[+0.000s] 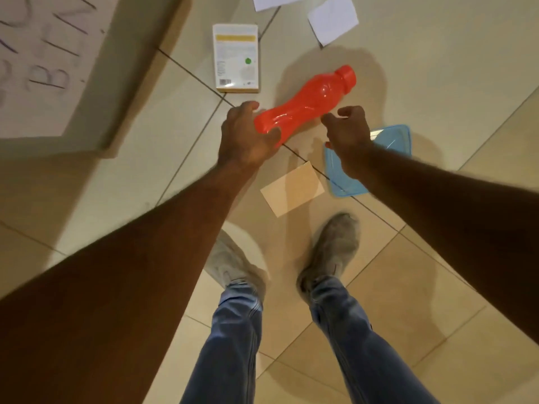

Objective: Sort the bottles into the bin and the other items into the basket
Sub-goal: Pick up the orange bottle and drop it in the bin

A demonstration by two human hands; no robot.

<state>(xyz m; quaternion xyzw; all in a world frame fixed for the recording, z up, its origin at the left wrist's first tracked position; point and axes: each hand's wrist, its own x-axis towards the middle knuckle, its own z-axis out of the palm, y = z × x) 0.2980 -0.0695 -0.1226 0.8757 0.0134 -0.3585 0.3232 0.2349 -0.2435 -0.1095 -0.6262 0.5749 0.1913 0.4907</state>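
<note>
My left hand [248,135] grips the base of a red plastic bottle [309,100], which is held above the tiled floor with its cap pointing up and to the right. My right hand [350,135] hovers just right of the bottle's middle, fingers loosely curled and holding nothing. A cardboard box with a paper sign reading "BIN" [43,62] stands at the upper left. No basket is in view.
On the floor lie a white carton [236,58], a blue container lid [388,158] partly under my right wrist, a tan card [293,188], and two white paper sheets [332,18] at the top. My feet in grey shoes [332,252] stand below.
</note>
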